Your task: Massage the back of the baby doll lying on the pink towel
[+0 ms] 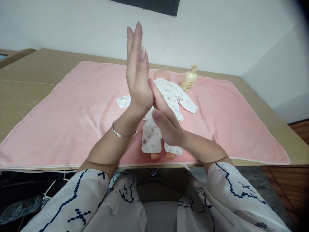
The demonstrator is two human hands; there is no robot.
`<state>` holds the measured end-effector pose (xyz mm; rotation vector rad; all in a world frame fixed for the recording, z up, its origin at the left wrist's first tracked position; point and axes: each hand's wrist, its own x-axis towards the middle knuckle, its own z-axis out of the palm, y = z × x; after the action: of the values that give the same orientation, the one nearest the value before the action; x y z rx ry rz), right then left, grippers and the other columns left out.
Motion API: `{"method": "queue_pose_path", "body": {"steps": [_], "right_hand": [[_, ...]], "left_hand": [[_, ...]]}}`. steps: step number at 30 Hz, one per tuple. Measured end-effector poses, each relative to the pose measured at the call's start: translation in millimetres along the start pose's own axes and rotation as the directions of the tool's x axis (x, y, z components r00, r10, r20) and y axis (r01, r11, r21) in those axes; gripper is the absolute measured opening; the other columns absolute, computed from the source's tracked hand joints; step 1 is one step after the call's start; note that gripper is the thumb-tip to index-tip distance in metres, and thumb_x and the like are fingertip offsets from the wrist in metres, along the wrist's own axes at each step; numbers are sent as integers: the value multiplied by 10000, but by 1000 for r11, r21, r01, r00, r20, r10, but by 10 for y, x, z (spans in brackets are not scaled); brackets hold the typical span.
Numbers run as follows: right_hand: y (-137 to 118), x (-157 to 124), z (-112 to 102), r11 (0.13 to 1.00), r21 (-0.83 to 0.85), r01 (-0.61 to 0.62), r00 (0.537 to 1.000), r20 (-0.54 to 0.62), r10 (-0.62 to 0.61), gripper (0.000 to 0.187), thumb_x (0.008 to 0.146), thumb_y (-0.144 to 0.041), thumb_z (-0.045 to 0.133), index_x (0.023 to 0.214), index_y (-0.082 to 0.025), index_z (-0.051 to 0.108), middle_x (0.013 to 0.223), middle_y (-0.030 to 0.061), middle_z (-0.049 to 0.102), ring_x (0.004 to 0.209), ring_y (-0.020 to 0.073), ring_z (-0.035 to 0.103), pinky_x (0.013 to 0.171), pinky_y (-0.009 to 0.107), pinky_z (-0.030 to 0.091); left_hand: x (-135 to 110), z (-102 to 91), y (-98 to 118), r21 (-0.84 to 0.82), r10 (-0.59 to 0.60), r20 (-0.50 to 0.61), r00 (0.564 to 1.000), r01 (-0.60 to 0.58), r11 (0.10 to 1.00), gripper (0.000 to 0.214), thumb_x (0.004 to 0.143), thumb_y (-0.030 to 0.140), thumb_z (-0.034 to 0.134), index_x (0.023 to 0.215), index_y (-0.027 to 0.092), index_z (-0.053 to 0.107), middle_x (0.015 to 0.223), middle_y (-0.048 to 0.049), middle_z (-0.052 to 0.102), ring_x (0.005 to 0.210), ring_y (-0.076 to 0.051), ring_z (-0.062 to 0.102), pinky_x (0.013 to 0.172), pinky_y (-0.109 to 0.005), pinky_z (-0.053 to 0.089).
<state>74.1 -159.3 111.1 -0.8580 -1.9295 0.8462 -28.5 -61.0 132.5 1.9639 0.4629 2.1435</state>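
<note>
My left hand (137,74) is raised above the table, fingers stretched straight up and held together, a silver bangle on its wrist. My right hand (164,119) lies flat against the left palm, fingers extended toward it; the two palms press together with nothing between them. Below and behind the hands a baby doll (169,96) in white printed pyjamas lies on its back on a pink towel (79,109), head toward the wall, feet toward me. A cream lotion bottle (189,80) stands upright to the right of the doll's head.
The pink towel covers a wooden table (29,83) set against a white wall. One of the doll's sleeves (123,101) lies spread on the towel left of my hands. A clear plastic bottle (19,207) lies low at the left, below the table edge.
</note>
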Motion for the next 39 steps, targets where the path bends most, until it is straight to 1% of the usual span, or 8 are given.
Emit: {"method": "queue_pose_path", "body": {"steps": [3,6,8,15,24,30,36,39], "right_hand": [[148,203,-24,999,21,24,998,-57,-23,660,967,-628,256,1554,-328,211,1595,-75,341,1514,169,250,1266,355,272],[449,428,-122,998,-16,-53,990,-129,51,594,987,-594,262,1458,-273,429,1473,-10,527,1392,191,465,1199,385,375],[683,554,-215,989,-76,-125,985,-128,114,605,970,-637,267,1402,-285,501,1362,-1,624,1304,209,553,1145,407,430],[1226,770,-478,872,-431,-230,961,-240,135,541,987,-486,302,1433,-230,472,1393,56,606,1341,250,518,1188,469,348],[1820,866,-640,773,-613,-164,985,-65,157,569,988,-461,302,1464,-181,441,1600,71,345,1526,223,217,1266,489,112],[1751,821,-641,649,-650,-395,919,-265,293,691,993,-486,267,1480,-5,361,1579,230,323,1508,322,245,1241,537,152],[1593,817,-423,712,-690,-128,987,-18,159,570,987,-367,292,1466,-87,424,1588,139,354,1516,254,240,1268,485,121],[1688,855,-536,728,-669,-149,985,-33,172,575,979,-383,307,1475,-111,410,1602,116,331,1522,241,226,1267,473,133]], "left_hand": [[-47,-33,-460,144,-354,-17,935,353,925,474,977,644,254,1353,436,455,1532,167,412,1522,-117,220,1283,-318,234],[-190,1,-831,313,-534,10,845,505,805,753,903,763,235,1383,232,469,1597,-27,356,1527,-198,233,1286,-421,215],[-307,42,-1015,365,-623,40,782,569,737,702,918,732,281,1318,215,536,1554,-67,428,1511,-227,279,1276,-448,217],[-698,121,-1305,449,-648,145,748,533,717,598,954,644,321,1280,213,576,1390,-100,610,1387,-253,485,1216,-434,325],[-980,177,-1393,529,-655,164,738,494,690,464,974,452,369,1309,198,566,1472,-86,543,1457,-244,388,1250,-444,274],[-971,176,-1370,532,-661,162,733,499,684,444,967,413,377,1294,189,579,1460,-92,554,1453,-248,395,1250,-451,281],[-989,177,-1367,536,-661,134,738,507,675,415,959,414,416,1277,209,588,1495,-83,518,1467,-258,372,1252,-467,270],[-993,182,-1345,548,-674,128,728,514,660,425,959,392,419,1307,188,553,1546,-104,447,1486,-251,336,1256,-453,256]]}}
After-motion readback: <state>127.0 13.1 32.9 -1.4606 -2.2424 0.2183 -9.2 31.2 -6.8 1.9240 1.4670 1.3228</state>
